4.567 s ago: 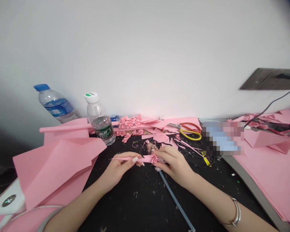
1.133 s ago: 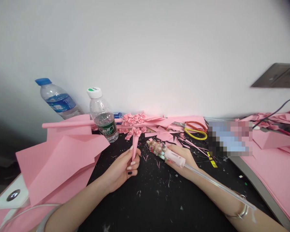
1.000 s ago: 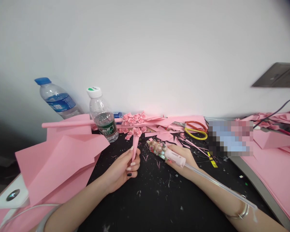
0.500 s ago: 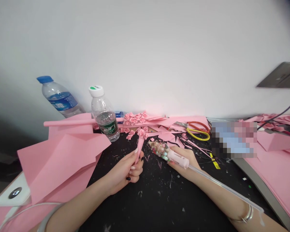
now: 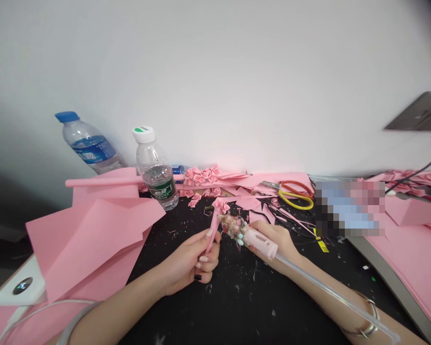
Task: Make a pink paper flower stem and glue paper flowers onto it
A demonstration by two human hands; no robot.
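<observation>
Between the thumb and fingers of my left hand [image 5: 192,261] is the stem of a pink paper flower [image 5: 221,206], held upright with a slight lean to the right. My right hand [image 5: 276,242] is wrapped round a pale pink glue gun [image 5: 260,243] whose front end is crusted with coloured beads. A clear glue stick [image 5: 330,287] runs out of its back, over my right forearm. The gun's tip is right beside the stem, just under the flower head; whether it touches I cannot tell. The fingers under the gun are partly hidden.
Two water bottles stand at the back left, one with a white cap [image 5: 143,134], one with a blue cap [image 5: 67,117]. Scissors [image 5: 296,195] lie behind my right hand. Pink paper sheets [image 5: 93,239] cover the left side. Several paper flowers [image 5: 201,175] lie along the wall.
My left hand has shifted slightly right and down with the paper flower. The glue gun has tilted and lowered a little, and its tip is now closer to the stem.
</observation>
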